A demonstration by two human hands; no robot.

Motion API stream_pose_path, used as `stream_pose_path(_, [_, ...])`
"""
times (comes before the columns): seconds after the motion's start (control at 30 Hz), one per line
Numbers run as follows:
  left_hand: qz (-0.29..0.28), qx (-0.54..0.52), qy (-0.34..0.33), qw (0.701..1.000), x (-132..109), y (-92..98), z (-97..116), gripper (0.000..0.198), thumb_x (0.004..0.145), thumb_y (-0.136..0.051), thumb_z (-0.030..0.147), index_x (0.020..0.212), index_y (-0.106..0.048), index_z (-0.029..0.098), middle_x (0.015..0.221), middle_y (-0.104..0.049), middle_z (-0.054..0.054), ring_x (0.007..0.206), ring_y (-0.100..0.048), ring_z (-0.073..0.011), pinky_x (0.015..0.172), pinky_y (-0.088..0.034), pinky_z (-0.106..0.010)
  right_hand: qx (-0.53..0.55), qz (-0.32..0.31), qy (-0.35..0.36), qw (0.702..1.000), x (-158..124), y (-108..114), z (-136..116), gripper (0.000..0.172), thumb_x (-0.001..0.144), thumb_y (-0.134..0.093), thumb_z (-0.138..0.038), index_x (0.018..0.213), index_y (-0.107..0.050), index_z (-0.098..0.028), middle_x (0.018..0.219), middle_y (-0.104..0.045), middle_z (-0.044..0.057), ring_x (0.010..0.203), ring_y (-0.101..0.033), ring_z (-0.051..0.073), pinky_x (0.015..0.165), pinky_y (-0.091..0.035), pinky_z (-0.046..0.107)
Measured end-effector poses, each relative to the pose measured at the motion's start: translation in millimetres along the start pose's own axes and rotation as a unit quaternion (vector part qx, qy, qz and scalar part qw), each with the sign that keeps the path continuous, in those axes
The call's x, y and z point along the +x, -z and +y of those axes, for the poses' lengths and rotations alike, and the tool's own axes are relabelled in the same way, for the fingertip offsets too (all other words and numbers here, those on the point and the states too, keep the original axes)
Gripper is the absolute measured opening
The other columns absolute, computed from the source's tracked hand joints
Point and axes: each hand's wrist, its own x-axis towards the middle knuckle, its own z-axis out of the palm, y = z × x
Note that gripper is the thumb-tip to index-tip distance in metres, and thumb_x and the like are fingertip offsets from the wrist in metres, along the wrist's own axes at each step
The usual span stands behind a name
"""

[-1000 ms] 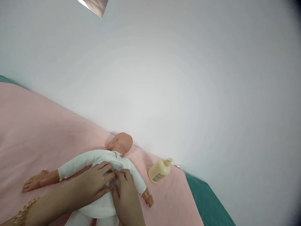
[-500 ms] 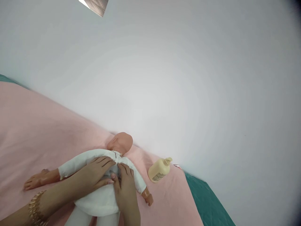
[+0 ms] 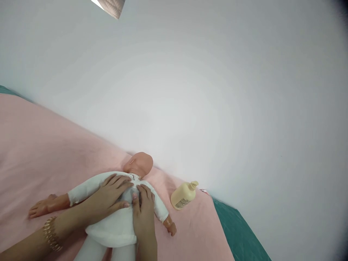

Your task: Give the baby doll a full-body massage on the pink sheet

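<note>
A doll with a white cloth body lies on a pink sheet, its bare head toward the wall and its arms spread. My left hand rests on the left side of the doll's upper torso, fingers extended and slightly apart. On the right side of that torso lies my right hand, its thumb apart from the fingers. Between the hands shows a greyish patch on the cloth. Neither hand grasps anything.
A pale yellow pump bottle stands on the pink sheet right of the doll. Green material shows beyond the sheet's right edge. A white wall rises behind. A quilted beige thing hangs at the top.
My left hand has slid slightly left and my thumbs are a little farther from each other. My right hand has shifted slightly, its wrist further left. The doll and bottle look almost unchanged.
</note>
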Motion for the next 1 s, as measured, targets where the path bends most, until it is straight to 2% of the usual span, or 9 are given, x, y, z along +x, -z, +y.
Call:
stream_pose_path(0.1, [0.005,-0.010,0.004,1.000,-0.3,-2.1,-5.0,0.055,0.089,-0.055,0.056,0.134,-0.053,0.024,0.135,-0.054,-0.009,0.123,-0.045,-0.0257,0.107,-0.034,-0.039,0.002,0.012,0.011,1.000,1.6,-1.9,3.2,0.048,0.100,-0.032,-0.045,0.135,-0.053,-0.019,0.145,-0.046,0.011,0.138,-0.037,0.021,0.119,-0.029,0.046])
stream_pose_path(0.33, [-0.020,0.002,0.003,1.000,0.1,-2.0,-6.8,0.047,0.091,-0.055,0.051,0.130,-0.055,0.025,0.133,-0.058,-0.005,0.125,-0.047,-0.0237,0.110,-0.030,-0.038,0.007,0.004,0.020,1.000,4.8,-2.7,3.5,0.045,0.100,-0.035,-0.044,0.125,-0.062,-0.017,0.134,-0.056,0.011,0.129,-0.048,0.020,0.115,-0.036,0.041])
stream_pose_path(0.53, [0.013,0.046,-0.007,0.999,-2.7,-5.7,-3.4,0.055,0.092,-0.052,0.056,0.136,-0.052,0.024,0.140,-0.053,-0.007,0.128,-0.045,-0.0257,0.111,-0.028,-0.040,-0.021,-0.007,0.021,1.000,6.1,-3.5,3.7,0.049,0.099,-0.037,-0.043,0.136,-0.055,-0.017,0.143,-0.050,0.010,0.138,-0.040,0.021,0.118,-0.032,0.045])
stream_pose_path(0.7, [-0.002,0.026,0.007,1.000,-2.2,-7.0,-5.7,0.056,0.090,-0.054,0.058,0.134,-0.055,0.024,0.138,-0.055,-0.008,0.124,-0.047,-0.0263,0.108,-0.033,-0.040,0.008,-0.002,0.027,1.000,6.3,-3.7,6.2,0.047,0.098,-0.039,-0.044,0.133,-0.057,-0.017,0.140,-0.053,0.011,0.133,-0.044,0.023,0.116,-0.034,0.048])
stream_pose_path(0.77, [-0.004,0.016,0.007,1.000,-1.2,-5.8,-5.5,0.057,0.089,-0.055,0.058,0.135,-0.055,0.024,0.137,-0.055,-0.008,0.124,-0.047,-0.0267,0.109,-0.034,-0.041,0.016,-0.012,0.021,1.000,5.1,-1.6,4.9,0.047,0.098,-0.039,-0.043,0.134,-0.056,-0.017,0.142,-0.051,0.011,0.135,-0.042,0.023,0.118,-0.032,0.048])
stream_pose_path(0.9, [-0.007,-0.028,0.013,1.000,2.5,11.0,11.9,0.049,0.094,-0.049,0.055,0.134,-0.056,0.027,0.137,-0.055,-0.007,0.127,-0.045,-0.0265,0.109,-0.037,-0.042,0.000,-0.010,0.013,1.000,-1.0,8.3,-7.3,0.044,0.098,-0.040,-0.040,0.137,-0.052,-0.023,0.148,-0.043,0.008,0.141,-0.033,0.022,0.119,-0.028,0.048])
stream_pose_path(1.0, [-0.014,-0.071,-0.004,0.997,6.8,42.5,41.5,0.050,0.096,-0.043,0.056,0.136,-0.054,0.028,0.139,-0.054,-0.006,0.131,-0.044,-0.0251,0.109,-0.038,-0.039,-0.031,-0.008,0.018,0.999,-9.1,18.8,-23.8,0.033,0.095,-0.046,-0.027,0.125,-0.058,-0.024,0.137,-0.051,0.007,0.131,-0.043,0.023,0.112,-0.035,0.044])
